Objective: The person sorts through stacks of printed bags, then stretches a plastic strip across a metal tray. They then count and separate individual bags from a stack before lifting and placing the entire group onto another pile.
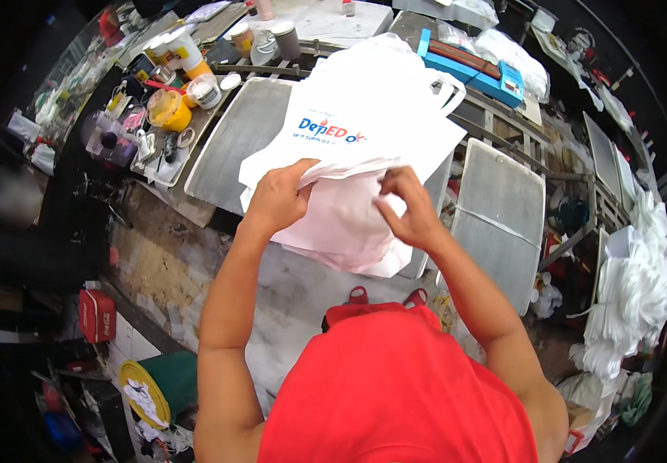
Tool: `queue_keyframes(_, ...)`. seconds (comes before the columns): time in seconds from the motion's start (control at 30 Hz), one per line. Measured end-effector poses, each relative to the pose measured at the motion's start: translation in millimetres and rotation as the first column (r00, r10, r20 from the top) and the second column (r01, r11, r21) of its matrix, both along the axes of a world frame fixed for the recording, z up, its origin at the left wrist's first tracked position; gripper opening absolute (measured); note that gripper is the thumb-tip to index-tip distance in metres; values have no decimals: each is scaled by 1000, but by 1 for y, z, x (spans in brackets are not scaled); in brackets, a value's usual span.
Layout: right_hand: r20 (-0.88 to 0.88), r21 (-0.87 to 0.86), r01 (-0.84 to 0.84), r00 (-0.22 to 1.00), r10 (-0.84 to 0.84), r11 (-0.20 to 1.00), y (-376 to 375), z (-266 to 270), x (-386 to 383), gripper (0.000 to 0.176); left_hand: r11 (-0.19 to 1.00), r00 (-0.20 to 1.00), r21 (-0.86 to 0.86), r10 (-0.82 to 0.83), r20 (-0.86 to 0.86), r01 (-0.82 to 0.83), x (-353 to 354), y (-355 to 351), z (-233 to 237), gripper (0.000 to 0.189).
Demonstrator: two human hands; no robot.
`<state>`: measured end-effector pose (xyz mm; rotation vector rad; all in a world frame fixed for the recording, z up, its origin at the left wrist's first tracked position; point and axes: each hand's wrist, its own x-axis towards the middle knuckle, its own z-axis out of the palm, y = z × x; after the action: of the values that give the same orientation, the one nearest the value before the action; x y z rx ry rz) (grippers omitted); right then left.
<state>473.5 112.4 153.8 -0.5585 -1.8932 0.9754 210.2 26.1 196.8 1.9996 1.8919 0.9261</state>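
Bags lay on grey boards before me, my left hand pinching one's near edge; whether my right hand gripped too I couldn't tell. Down left, a green bin held white scraps; farther off stood a yellow tub.

Upper garment: bright red cloth, loose cut, soft folds, apparently sleeveless; left arm and right arm: bare up to the garment's edge; left hand and right hand: bare; footwear: red, with rounded straps, finer detail too small to tell
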Motion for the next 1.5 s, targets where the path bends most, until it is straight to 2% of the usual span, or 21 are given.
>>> queue_keyframes(0.07, 480, 158, -273, 861, 168, 949, -11, 3, 25, 44, 996, 999, 83, -30, 28, 28, -2, 3, 1, 32)
queue_keyframes(0.1, 584, 31, -267, 787, 199, 963, -18, 0, 30, 60, 998, 999, 59, -25, 39, 22, -2, 3, 4, 31)
queue_keyframes(0.2, 672, 20, -238, 722, 164, 971, -19, -3, 31, 59, 1000, 999, 16, -15, 49, 14, -4, 6, 4, 30)
queue_keyframes(0.43, 711, 85, -349, 678, 189, 933, -11, -14, 27, 30, 1000, 998, -6, -17, 59, 18, -6, 10, 8, 30)
queue_keyframes(0.53, 645, 117, -287, 750, 147, 951, -7, -6, 21, 16, 997, 994, -31, -68, 83, 71, -8, 10, 11, 34)
queue_keyframes(0.6, 453, 107, -76, 891, 20, 991, 0, 4, 9, 7, 995, 990, -46, -84, 111, 90, -2, 4, 15, 37)
queue_keyframes(0.67, 181, 210, 36, 981, -75, 977, 4, 23, -6, 7, 992, 985, -58, -101, 139, 109, 5, -1, 18, 40)
queue_keyframes(0.77, 247, 258, 32, 964, -97, 966, 5, 31, -4, 15, 998, 998, -31, -55, -6, 55, 3, 4, 4, 38)
queue_keyframes(0.83, 84, 177, 39, 995, -55, 983, -5, 17, 0, 26, 999, 999, -9, -39, 11, 39, -1, 5, 5, 35)
queue_keyframes(0.87, 242, 186, -83, 970, 36, 979, -3, 10, 14, 41, 1000, 999, 12, -22, 29, 22, -1, 5, 9, 32)
queue_keyframes(0.93, 635, 380, -236, 770, -66, 894, -7, -3, 31, 31, 1000, 1000, 12, -17, 21, 17, -2, 6, 9, 31)
queue_keyframes(1.07, 722, 195, -266, 690, 45, 944, 7, -9, 32, 17, 998, 998, 9, -56, 34, 56, 1, 4, 14, 32)
queue_keyframes(1.13, 614, 47, -216, 776, 142, 975, 16, 4, 24, 10, 997, 997, -14, -75, 33, 76, 3, 5, 14, 34)
queue_keyframes(1.2, 542, 105, -236, 828, 143, 966, 23, 10, 16, 9, 995, 995, -33, -91, 35, 92, 5, 4, 15, 36)
queue_keyframes(1.27, 413, 133, -30, 910, -28, 991, 21, 24, 6, 5, 995, 997, -61, -72, 39, 74, 12, 0, 17, 43)
queue_keyframes(1.33, 351, 136, 3, 935, -51, 991, 16, 21, 3, 11, 995, 995, 30, -98, -23, 99, 12, -1, 5, 45)
queue_keyframes(1.37, 79, 25, 13, 997, -15, 1000, 8, 18, -2, 22, 999, 998, 1, -44, -50, 44, 12, 0, 2, 43)
queue_keyframes(1.4, -204, -85, -7, 979, -10, 996, 2, 15, -5, 32, 1000, 997, -26, 9, -80, -12, 10, 1, 0, 41)
queue_keyframes(1.43, 10, 74, -3, 1000, 2, 997, -1, 10, 8, 51, 1000, 999, 14, -9, -51, 9, 8, 3, 1, 39)
queue_keyframes(1.47, 217, 276, -57, 976, -4, 960, -5, 6, 18, 48, 1000, 999, 15, -8, -51, 9, 7, 3, 2, 39)
queue_keyframes(1.5, 376, 311, -132, 927, 6, 941, -17, -1, 23, 40, 999, 999, 33, -9, -52, 10, 8, 4, 4, 39)
